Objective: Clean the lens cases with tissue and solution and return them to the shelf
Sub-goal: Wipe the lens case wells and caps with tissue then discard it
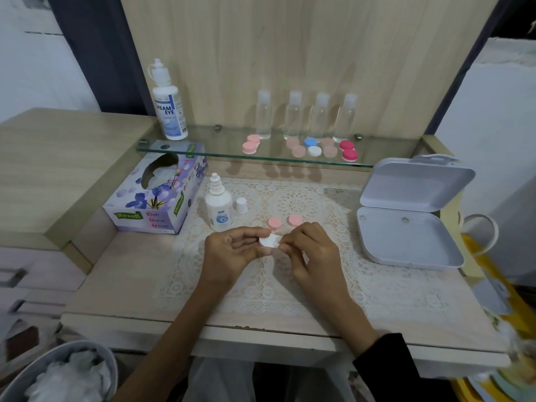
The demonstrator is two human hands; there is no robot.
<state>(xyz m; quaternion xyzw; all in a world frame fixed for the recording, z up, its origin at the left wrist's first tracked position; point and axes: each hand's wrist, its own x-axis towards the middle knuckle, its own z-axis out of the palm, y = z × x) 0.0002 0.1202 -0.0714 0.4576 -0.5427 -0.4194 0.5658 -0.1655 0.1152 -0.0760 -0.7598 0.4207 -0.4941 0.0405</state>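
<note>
Over the lace mat, my left hand [232, 250] and my right hand [307, 250] together pinch a small white piece [269, 241]; whether it is a lens case part or tissue I cannot tell. Two pink caps [284, 221] lie on the mat just behind my fingers. A small solution bottle [218, 205] stands uncapped to the left, its white cap [241, 205] beside it. The tissue box [158, 192] sits further left. Several lens cases in pink [251, 144], blue and white [312, 147], and red [348, 150] rest on the glass shelf [203, 149].
A large solution bottle [168, 105] and several clear small bottles [306, 116] stand on the shelf. An open white box [409, 216] lies at the right. A bin with used tissues [66, 372] is at the lower left, below the table edge.
</note>
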